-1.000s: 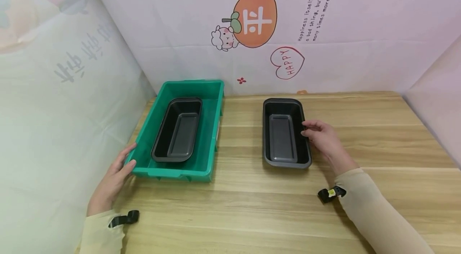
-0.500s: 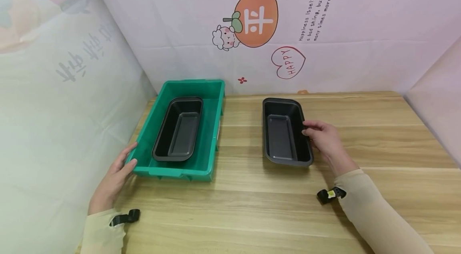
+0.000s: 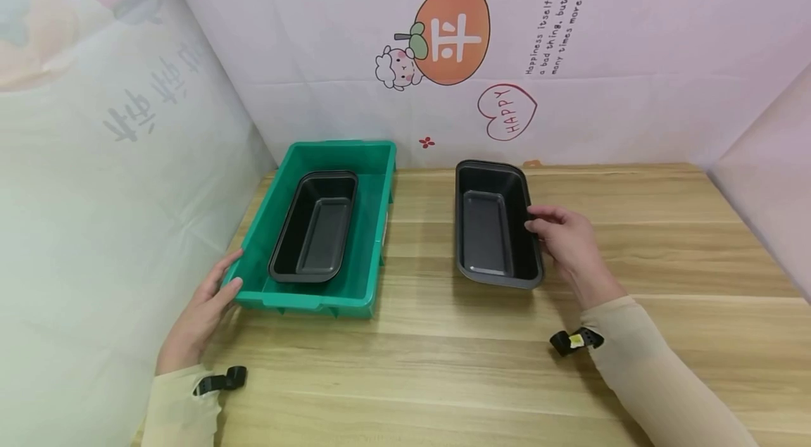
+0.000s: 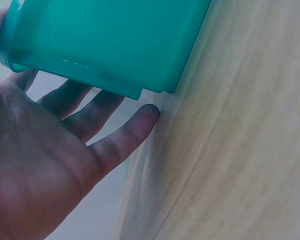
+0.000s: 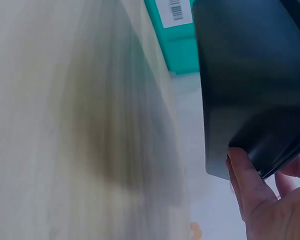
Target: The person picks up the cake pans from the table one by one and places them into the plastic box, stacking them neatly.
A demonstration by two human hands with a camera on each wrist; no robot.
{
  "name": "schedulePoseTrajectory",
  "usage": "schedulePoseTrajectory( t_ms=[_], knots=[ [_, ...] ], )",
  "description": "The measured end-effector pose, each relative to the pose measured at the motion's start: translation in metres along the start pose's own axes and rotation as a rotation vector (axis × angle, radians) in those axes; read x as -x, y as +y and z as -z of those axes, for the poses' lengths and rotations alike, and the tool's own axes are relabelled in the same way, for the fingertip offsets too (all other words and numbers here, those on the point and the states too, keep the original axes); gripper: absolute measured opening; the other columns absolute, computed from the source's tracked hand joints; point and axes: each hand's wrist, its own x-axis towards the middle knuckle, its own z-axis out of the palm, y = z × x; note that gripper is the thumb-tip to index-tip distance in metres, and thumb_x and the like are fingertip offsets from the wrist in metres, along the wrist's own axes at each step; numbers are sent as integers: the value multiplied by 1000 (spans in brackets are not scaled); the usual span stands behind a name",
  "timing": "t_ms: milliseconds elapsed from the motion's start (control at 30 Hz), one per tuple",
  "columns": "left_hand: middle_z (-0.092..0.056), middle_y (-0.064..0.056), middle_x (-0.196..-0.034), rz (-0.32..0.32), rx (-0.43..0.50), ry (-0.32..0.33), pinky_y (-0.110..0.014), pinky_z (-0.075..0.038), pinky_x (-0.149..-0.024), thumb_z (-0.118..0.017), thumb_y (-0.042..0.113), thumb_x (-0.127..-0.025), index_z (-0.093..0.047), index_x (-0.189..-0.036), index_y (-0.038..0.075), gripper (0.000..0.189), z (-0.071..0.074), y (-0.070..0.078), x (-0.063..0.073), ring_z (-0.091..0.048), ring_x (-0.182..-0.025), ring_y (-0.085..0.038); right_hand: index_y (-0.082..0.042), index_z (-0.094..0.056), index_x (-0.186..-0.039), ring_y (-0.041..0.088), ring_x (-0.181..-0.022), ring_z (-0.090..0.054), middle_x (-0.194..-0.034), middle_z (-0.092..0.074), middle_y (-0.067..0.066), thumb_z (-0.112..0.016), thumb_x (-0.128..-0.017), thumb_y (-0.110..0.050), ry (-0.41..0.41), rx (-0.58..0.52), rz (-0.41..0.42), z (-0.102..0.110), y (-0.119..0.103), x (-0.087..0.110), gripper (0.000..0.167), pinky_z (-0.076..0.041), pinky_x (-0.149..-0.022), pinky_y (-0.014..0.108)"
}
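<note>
A black loaf pan is held by its right long rim in my right hand, thumb inside and fingers outside. The right wrist view shows the pan's dark outer wall tilted above the table, a shadow beneath it. At the front left corner of a green plastic tray, my left hand holds the rim between thumb and fingers. Below that rim, in the left wrist view, its fingers spread along the tray's outside. A second black loaf pan sits inside the tray.
The wooden table runs back to a white printed cloth. More cloth rises at the left side and the right edge. A barcode label is on the tray's right outer wall.
My right hand has raised and tilted the loaf pan, shifting it slightly left and toward the back. My left hand, the tray and the pan in it stay in place.
</note>
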Motion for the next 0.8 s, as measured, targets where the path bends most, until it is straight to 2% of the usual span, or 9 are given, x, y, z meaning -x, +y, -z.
schedulePoseTrajectory(
  t_ms=[367,633,800],
  knots=[
    [4,-8,-164,16,-18,1,-7,-34,-90,-41,26,-108,-18,-159,30,56,-1,1,1,-1,-145,-34,3,-59,-123,12,-84,-59,-103,-57,4,-67,-90,-2,-16,-213,19,-15,-15,6,35,-53,-67,22],
    [1,-9,-164,4,-11,2,-9,-34,-92,-41,24,-108,-18,-159,28,56,-1,2,2,-9,-145,-28,2,-61,-120,13,-85,-60,-103,-58,5,-68,-90,-3,-4,-214,43,-24,-25,11,32,-54,-68,23],
    [1,-9,-164,9,-14,2,-9,-34,-92,-41,25,-108,-18,-159,28,56,-1,2,2,-7,-145,-31,3,-61,-120,14,-84,-58,-103,-56,6,-68,-90,-2,-15,-236,58,-32,-34,15,31,-54,-67,22]
  ],
)
